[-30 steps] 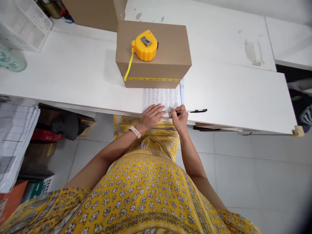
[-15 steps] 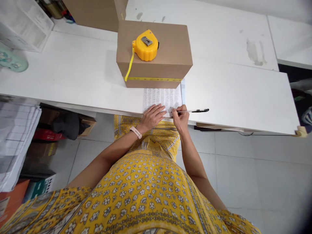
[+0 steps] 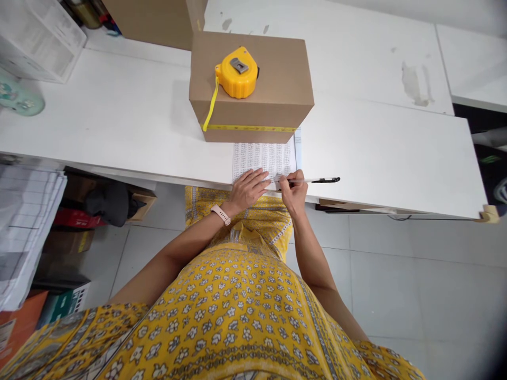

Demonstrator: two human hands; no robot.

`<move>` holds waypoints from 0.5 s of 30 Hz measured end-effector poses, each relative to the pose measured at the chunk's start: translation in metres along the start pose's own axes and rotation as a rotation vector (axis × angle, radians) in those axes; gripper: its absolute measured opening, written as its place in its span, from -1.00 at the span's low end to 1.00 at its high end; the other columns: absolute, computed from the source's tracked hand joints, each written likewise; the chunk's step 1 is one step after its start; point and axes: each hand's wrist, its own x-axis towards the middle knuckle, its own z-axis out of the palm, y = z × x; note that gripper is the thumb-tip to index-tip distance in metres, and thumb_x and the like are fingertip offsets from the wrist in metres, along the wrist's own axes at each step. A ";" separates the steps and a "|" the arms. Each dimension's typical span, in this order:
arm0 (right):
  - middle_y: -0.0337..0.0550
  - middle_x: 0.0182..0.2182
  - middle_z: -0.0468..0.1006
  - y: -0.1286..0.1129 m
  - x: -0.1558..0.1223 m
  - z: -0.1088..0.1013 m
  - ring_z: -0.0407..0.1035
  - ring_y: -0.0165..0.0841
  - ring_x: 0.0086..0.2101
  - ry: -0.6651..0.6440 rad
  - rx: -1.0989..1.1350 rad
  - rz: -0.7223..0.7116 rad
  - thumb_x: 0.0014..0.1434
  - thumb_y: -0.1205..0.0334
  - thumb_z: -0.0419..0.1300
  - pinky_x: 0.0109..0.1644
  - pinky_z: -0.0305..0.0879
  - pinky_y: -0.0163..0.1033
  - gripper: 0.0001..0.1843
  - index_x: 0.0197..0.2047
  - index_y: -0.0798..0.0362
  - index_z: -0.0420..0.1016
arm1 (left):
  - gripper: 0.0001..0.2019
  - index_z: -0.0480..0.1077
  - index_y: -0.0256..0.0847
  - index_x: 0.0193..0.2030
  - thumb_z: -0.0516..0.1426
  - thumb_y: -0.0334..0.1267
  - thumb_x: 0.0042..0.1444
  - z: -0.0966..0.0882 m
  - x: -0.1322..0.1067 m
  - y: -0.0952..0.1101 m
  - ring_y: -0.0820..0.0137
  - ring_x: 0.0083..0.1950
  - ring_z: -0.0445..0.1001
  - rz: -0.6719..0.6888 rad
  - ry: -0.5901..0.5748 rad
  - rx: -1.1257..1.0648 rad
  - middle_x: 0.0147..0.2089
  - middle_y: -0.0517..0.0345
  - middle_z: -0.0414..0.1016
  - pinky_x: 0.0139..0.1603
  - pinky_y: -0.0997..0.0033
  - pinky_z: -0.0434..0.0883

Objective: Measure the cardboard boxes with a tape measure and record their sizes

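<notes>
The left hand (image 3: pixel 249 190) lies flat, fingers extended and slightly spread, on a printed sheet (image 3: pixel 259 159) just in front of a brown cardboard box (image 3: pixel 277 71), gripping nothing. The right hand (image 3: pixel 293 192), also in front of the box, is curled with thumb and fingers pinched around a slim pen (image 3: pixel 325 180), its tip end near the sheet. On top of the box sits a yellow tape measure (image 3: pixel 238 74), its strap draped over the near edge. A pale green bottle (image 3: pixel 22 96) lies well left of the box.
</notes>
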 end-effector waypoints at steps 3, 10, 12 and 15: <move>-0.44 -0.60 0.22 -0.001 0.000 0.000 0.14 -0.47 -0.55 0.010 -0.013 -0.016 0.21 0.10 0.20 -0.42 0.10 -0.28 -0.73 -0.42 -0.05 0.20 | -0.73 0.54 -0.19 0.14 0.09 -0.24 0.43 0.000 0.000 0.000 0.16 0.38 0.43 -0.004 -0.014 0.002 0.28 -0.02 0.54 0.40 -0.03 0.39; -0.44 -0.61 0.21 0.001 0.000 -0.001 0.12 -0.46 -0.55 -0.002 -0.019 -0.015 0.19 0.09 0.22 -0.41 0.10 -0.28 -0.71 -0.43 -0.05 0.19 | -0.73 0.54 -0.19 0.14 0.11 -0.24 0.42 0.000 0.000 0.000 0.16 0.38 0.43 -0.007 -0.007 -0.012 0.28 -0.04 0.54 0.42 -0.02 0.37; -0.44 -0.61 0.21 0.002 0.000 -0.001 0.12 -0.46 -0.54 0.000 -0.013 -0.008 0.20 0.08 0.22 -0.41 0.10 -0.29 -0.70 -0.43 -0.05 0.19 | -0.73 0.54 -0.20 0.14 0.11 -0.25 0.41 0.001 -0.001 0.000 0.16 0.38 0.43 -0.001 0.006 -0.008 0.27 -0.04 0.54 0.41 -0.01 0.38; -0.43 -0.59 0.20 0.002 -0.002 0.001 0.11 -0.47 -0.53 0.001 0.004 -0.002 0.21 0.07 0.23 -0.41 0.11 -0.29 -0.70 -0.42 -0.04 0.19 | -0.74 0.54 -0.19 0.13 0.12 -0.25 0.41 0.002 -0.001 -0.001 0.17 0.38 0.43 -0.008 0.001 -0.019 0.27 -0.04 0.54 0.42 -0.01 0.37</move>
